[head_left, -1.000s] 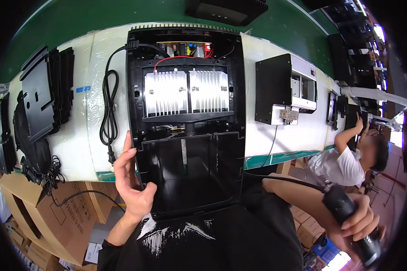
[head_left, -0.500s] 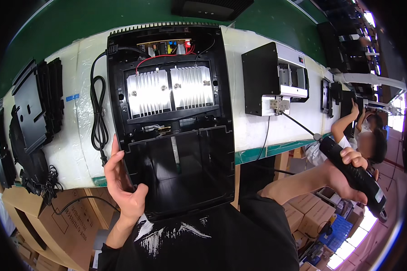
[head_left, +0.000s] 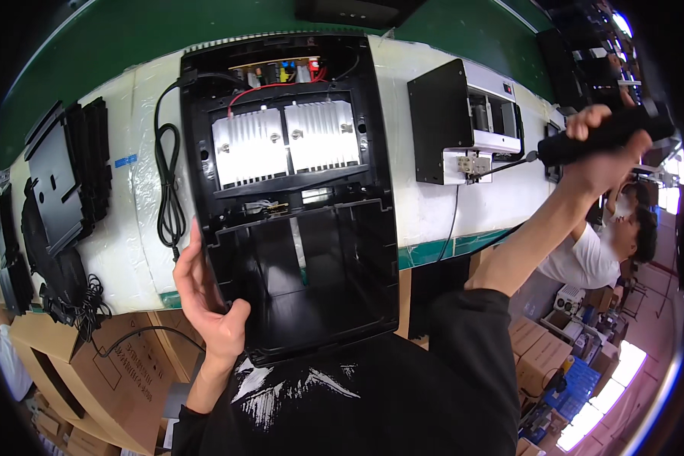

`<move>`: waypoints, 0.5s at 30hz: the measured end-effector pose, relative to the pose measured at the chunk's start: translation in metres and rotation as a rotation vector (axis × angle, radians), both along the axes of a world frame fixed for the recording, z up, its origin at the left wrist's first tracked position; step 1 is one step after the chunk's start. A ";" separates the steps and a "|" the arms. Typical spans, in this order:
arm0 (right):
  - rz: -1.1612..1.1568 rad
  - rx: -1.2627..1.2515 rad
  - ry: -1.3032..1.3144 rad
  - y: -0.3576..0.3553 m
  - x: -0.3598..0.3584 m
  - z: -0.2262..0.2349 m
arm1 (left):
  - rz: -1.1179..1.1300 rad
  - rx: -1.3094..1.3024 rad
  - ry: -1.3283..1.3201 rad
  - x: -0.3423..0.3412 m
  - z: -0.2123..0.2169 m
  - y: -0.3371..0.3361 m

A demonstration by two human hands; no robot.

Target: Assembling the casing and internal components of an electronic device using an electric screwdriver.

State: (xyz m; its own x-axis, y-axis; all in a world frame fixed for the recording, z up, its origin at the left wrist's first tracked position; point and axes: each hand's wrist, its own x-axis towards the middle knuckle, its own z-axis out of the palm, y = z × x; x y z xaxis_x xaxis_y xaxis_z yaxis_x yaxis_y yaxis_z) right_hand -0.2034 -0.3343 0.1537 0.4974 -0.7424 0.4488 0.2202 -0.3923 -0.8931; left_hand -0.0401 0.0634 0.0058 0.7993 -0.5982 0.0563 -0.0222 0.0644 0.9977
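In front of me a black plastic housing (head_left: 381,167) lies open, partly over the bench's near edge. Inside are two finned silver heat sinks (head_left: 323,137), with a circuit board (head_left: 281,74) and red wires beyond them. My left hand (head_left: 216,315) grips the housing's near left side, thumb on the rim. On the right, my right hand (head_left: 604,167) is wrapped round a black electric screwdriver (head_left: 604,138), held nearly level. Its long bit points left, the tip at the metal outlet of a black and white screw feeder (head_left: 439,114). Whether a screw sits on the tip is too small to tell.
A coiled black power cord (head_left: 169,182) lies left of the housing. Stacked black panels (head_left: 53,182) stand farther left. Cardboard boxes (head_left: 106,380) are below the bench at left. A co-worker (head_left: 585,251) is at the right, beyond my forearm. A black device (head_left: 353,11) sits at the back.
My right hand has swung the screwdriver up and away from me, from a steep slant to nearly level. Its tip stays at the feeder outlet. My left hand keeps its hold on the housing.
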 end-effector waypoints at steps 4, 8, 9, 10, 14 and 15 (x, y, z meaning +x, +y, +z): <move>-0.095 0.045 0.081 -0.004 0.019 -0.003 | -0.005 -0.031 0.050 0.001 0.001 0.000; 0.003 -0.001 0.105 0.004 0.009 0.003 | -0.015 -0.078 0.078 0.003 -0.001 0.001; -0.006 -0.001 0.109 0.010 0.009 0.005 | -0.023 -0.091 0.081 0.003 -0.002 0.003; 0.009 0.011 0.086 0.015 0.007 0.007 | -0.019 -0.095 0.087 0.004 -0.003 0.004; 0.040 -0.052 -0.013 0.046 -0.009 0.034 | -0.067 -0.127 0.093 0.006 -0.007 0.003; 0.119 -0.067 -0.047 0.055 -0.015 0.047 | -0.076 -0.128 0.063 0.007 -0.008 0.003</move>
State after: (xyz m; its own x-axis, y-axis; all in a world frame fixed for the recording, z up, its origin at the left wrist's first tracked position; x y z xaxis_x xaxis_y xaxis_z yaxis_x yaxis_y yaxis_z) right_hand -0.2181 -0.2796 0.2009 0.5573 -0.6473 0.5200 0.3094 -0.4193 -0.8535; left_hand -0.0331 0.0668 -0.0017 0.7562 -0.6485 0.0866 0.0504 0.1898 0.9805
